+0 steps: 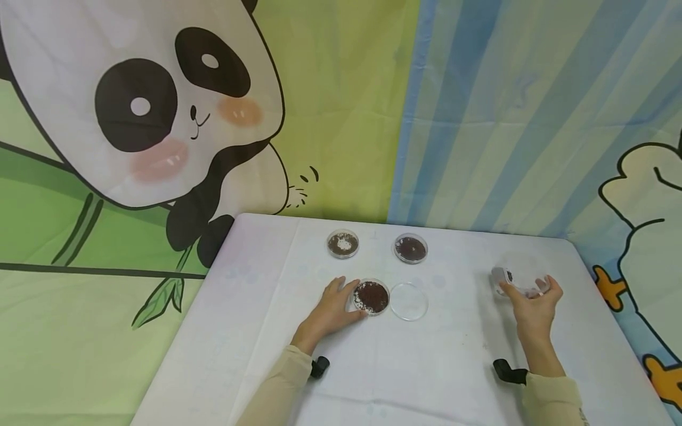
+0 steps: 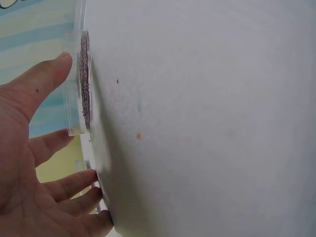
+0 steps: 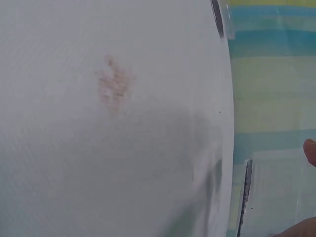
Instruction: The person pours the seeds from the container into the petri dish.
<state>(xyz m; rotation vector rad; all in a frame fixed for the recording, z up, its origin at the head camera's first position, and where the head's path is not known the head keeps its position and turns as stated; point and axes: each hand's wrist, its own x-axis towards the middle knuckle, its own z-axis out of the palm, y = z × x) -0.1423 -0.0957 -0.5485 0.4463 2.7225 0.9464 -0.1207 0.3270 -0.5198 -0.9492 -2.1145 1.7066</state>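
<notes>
My left hand [image 1: 331, 309] holds the sides of a clear petri dish [image 1: 371, 297] between thumb and index finger. Dark brown soil-like grains fill it, with white bits along the left and lower edge. Seen edge-on in the left wrist view, the petri dish [image 2: 85, 84] is low against the table. A clear round lid [image 1: 409, 302] lies just to its right. Farther right, my right hand [image 1: 534, 313] grips a clear plastic container [image 1: 501, 279] above the table, tipped on its side. Dark residue shows along one edge of the container [image 3: 274, 185] in the right wrist view.
Two more petri dishes stand toward the back: one with dark grains and a white patch [image 1: 343, 244], one with dark grains [image 1: 411, 248]. A faint brownish smudge [image 3: 114, 85] marks the white table [image 1: 442, 367]. A printed curtain [image 1: 341, 106] hangs behind.
</notes>
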